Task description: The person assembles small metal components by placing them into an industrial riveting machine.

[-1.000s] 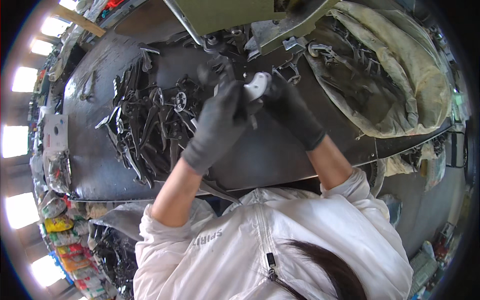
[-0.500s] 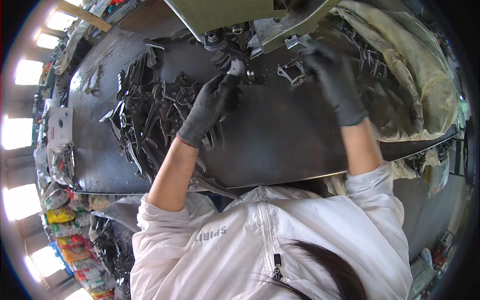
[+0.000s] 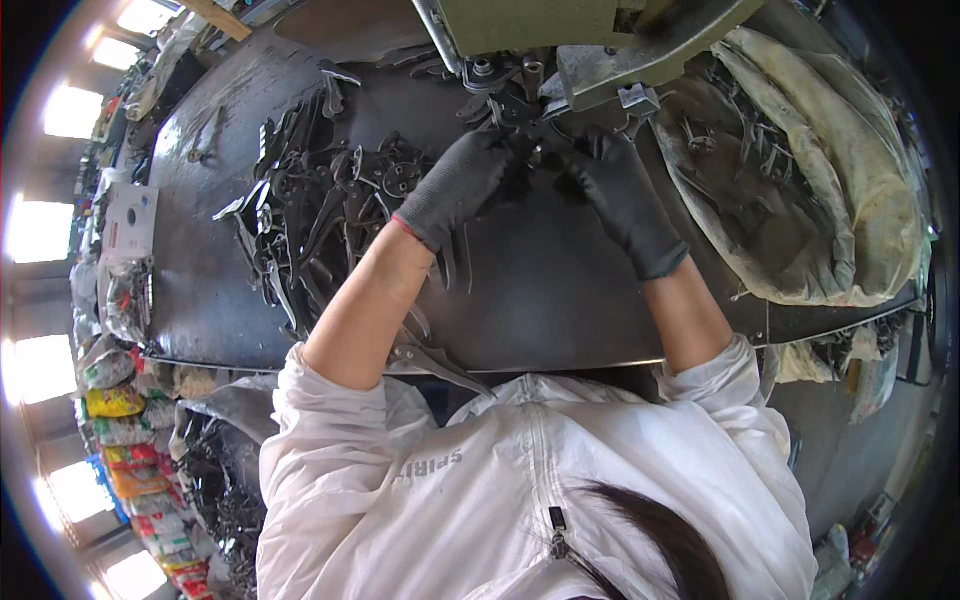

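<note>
My left hand (image 3: 466, 184), in a dark grey knit glove, is closed at the front of the machine, fingertips around a dark flat metal part (image 3: 518, 118). My right hand (image 3: 622, 200), gloved in black, has come in close from the right. Its fingers are bent and pinched together by the same part, though what they hold is hidden by the glove. A small bright metal pin or stud (image 3: 539, 151) shows between the two hands. Right above them sits the machine's lower end, with a round bolt-like fitting (image 3: 483, 68) and an upright metal post (image 3: 533, 75).
A green-grey press-like machine (image 3: 540, 25) overhangs the dark metal table (image 3: 560, 290). Several dark plier-like metal pieces (image 3: 300, 215) lie heaped on the left. A dirty pale sack (image 3: 850, 190) with metal parts in it lies at the right. A white box (image 3: 130, 222) stands at the left edge.
My right hand has moved left, away from the spot beside a loose metal bracket, to meet my left hand. The view has shifted a little.
</note>
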### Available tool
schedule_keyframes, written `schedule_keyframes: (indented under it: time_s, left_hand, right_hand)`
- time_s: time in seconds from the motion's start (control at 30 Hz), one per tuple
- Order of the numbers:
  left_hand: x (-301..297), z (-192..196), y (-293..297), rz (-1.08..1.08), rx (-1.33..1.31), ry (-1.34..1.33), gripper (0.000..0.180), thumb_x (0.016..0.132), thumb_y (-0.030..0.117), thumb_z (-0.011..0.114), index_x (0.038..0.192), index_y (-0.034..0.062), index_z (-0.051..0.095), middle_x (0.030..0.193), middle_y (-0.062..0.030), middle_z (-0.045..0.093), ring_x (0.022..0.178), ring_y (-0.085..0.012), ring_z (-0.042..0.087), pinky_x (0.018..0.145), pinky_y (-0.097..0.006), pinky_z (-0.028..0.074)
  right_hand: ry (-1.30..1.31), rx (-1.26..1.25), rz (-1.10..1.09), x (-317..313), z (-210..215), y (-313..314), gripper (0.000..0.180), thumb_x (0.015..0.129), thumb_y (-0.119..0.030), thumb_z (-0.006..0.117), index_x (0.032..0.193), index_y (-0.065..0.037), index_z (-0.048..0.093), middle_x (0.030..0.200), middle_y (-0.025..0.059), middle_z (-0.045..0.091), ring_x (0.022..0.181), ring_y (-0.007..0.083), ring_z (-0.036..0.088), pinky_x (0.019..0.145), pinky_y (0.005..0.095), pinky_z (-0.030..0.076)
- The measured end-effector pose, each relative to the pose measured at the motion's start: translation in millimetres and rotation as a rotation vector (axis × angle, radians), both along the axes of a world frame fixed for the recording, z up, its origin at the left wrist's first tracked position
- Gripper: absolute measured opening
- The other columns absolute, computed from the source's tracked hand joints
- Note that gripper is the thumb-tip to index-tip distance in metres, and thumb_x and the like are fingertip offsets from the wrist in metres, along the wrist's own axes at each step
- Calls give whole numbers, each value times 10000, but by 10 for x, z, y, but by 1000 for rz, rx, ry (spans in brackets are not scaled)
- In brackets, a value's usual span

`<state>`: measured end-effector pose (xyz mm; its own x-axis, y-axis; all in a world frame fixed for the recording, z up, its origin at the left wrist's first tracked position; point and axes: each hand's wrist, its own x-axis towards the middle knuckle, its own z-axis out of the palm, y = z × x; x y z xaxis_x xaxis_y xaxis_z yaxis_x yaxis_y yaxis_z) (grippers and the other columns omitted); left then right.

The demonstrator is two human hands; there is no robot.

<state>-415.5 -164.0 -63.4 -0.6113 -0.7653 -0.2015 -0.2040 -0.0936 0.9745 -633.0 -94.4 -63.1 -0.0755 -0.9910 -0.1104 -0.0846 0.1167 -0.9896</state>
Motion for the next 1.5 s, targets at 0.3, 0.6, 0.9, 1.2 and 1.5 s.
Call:
schedule_keyframes:
  time_s: [0.3, 0.6, 0.9, 1.2, 1.5]
  left_hand:
    - [231, 340, -602, -116, -472, -792, 242, 1001, 114, 572, 1157, -7, 712, 1078, -153, 751, 997, -258, 734, 829, -377, 570]
    - [368, -60, -1425, -202, -1076, -772, 280, 935, 158, 652, 1200, 108, 727, 1188, -193, 724, 1153, -363, 676, 974, -425, 546]
    - [535, -9, -1574, -612, -1719, -732, 359, 863, 164, 705, 1219, 124, 733, 1262, -101, 718, 1147, -333, 684, 1005, -429, 547]
    - [839, 824, -511, 64, -522, -283, 460, 1043, 61, 580, 1490, 44, 472, 1260, -124, 681, 1033, -204, 712, 883, -340, 580]
    - [157, 619, 666, -140, -364, -11, 484, 973, 55, 703, 1429, 4, 547, 1191, -121, 708, 994, -229, 703, 868, -334, 574]
  right_hand:
    - [-189, 106, 30, 18, -192, 20, 235, 1008, -142, 621, 1189, 4, 657, 929, 53, 691, 681, 104, 652, 601, 272, 565]
    - [-247, 138, 39, 162, 130, 50, 300, 1036, -125, 603, 1307, 0, 622, 938, 52, 691, 674, 85, 653, 589, 242, 570]
    - [-231, 290, -3, 30, 72, 152, 274, 1039, -113, 594, 1295, -21, 623, 927, 43, 689, 674, 66, 609, 573, 221, 504]
    - [-183, 231, 7, -26, 25, 238, 335, 1042, -120, 598, 1349, 12, 578, 941, 54, 685, 687, 74, 629, 613, 235, 560]
    - [913, -688, 175, -427, 87, -218, 296, 986, -160, 615, 1265, -105, 695, 1123, 113, 737, 976, 309, 707, 955, 415, 555]
